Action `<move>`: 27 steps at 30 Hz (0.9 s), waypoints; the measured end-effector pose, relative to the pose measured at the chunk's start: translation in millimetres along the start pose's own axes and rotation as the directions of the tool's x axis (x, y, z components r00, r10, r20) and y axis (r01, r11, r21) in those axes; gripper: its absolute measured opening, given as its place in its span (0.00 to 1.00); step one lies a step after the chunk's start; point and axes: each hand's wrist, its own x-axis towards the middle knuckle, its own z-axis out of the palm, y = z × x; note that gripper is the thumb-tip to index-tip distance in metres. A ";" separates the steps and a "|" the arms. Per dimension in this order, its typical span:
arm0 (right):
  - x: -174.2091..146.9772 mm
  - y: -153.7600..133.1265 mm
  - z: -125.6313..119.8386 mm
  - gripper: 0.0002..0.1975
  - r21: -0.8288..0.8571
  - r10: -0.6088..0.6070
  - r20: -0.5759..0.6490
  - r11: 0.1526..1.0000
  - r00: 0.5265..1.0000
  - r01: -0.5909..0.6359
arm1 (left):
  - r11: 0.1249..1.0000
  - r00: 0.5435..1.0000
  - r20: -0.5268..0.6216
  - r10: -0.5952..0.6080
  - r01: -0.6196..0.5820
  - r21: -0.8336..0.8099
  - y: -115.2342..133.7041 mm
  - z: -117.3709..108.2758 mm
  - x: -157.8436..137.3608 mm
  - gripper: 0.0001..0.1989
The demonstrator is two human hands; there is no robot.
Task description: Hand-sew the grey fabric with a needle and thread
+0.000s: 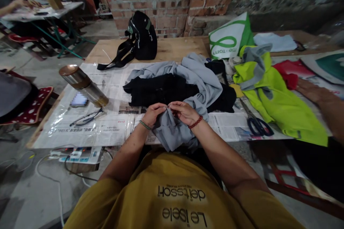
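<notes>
Both hands meet at the table's near edge over a piece of grey fabric (172, 132). My left hand (156, 112) pinches the fabric's upper edge between thumb and fingers. Close beside it, my right hand (185, 112) pinches the same edge, fingertips almost touching the left ones. Below the hands the cloth hangs in folds over the table edge. Whether a needle or thread is between the fingertips is too small to tell. Just beyond lie a black garment (161, 87) and a larger heap of grey cloth (204, 78).
Left on the newspaper-covered table (107, 128) are a steel flask (86, 87), a phone (79, 99) and thread snips (86, 117). A black bag (146, 35) stands behind. Rightward lie scissors (256, 121), a neon-yellow garment (285, 100) and another person's arm (322, 96). A power strip (80, 155) hangs below.
</notes>
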 end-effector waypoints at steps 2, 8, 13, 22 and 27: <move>1.6 2.0 1.7 0.17 -0.024 -0.047 -0.044 0.999 0.998 0.046 | 1.000 1.000 -0.012 -0.010 0.010 0.006 -0.1 -0.2 0.2 0.15; 14.1 2.9 6.5 0.16 -0.091 -0.237 -0.207 0.971 0.949 0.222 | 0.999 0.999 -0.035 -0.033 0.033 0.019 1.7 0.4 0.5 0.14; 28.0 -3.6 9.5 0.13 -0.078 -0.280 -0.250 0.960 0.927 0.269 | 1.000 0.998 -0.057 -0.021 0.020 -0.004 5.9 0.6 -0.2 0.15; 28.9 -45.2 -1.2 0.17 -0.040 -0.226 -0.155 0.974 0.962 0.222 | 1.000 0.998 -0.069 -0.016 0.016 0.001 6.1 -0.7 0.7 0.13; 25.1 -65.3 -6.9 0.17 -0.080 -0.427 -0.219 0.904 0.877 0.420 | 1.000 0.996 -0.091 -0.017 0.016 -0.015 4.0 -3.9 2.6 0.11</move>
